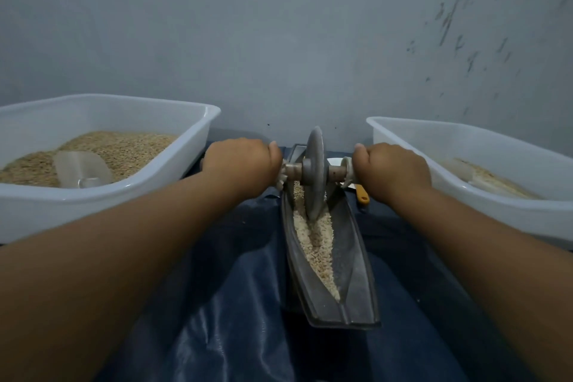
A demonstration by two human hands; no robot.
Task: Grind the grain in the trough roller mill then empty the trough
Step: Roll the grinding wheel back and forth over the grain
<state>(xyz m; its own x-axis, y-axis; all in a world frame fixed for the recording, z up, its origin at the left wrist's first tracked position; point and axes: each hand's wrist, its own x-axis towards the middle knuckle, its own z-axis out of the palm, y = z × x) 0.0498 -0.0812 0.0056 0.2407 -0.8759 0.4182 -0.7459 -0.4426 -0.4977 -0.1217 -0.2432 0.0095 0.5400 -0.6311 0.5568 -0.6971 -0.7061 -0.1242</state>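
Note:
A long dark metal trough (356,260) lies lengthwise in front of me on a dark blue sheet. Pale crushed grain (316,245) fills its groove. A grey metal roller disc (314,174) stands upright in the far part of the trough, its edge down in the grain. An axle handle (336,171) runs through the disc. My left hand (242,164) grips the left end of the axle and my right hand (392,169) grips the right end. Both forearms reach forward on either side of the trough.
A white plastic tub (198,149) at the left holds whole grain and a clear scoop (82,169). Another white tub (465,195) at the right holds a little ground grain. A yellow handle (362,194) lies by my right wrist. A grey wall stands close behind.

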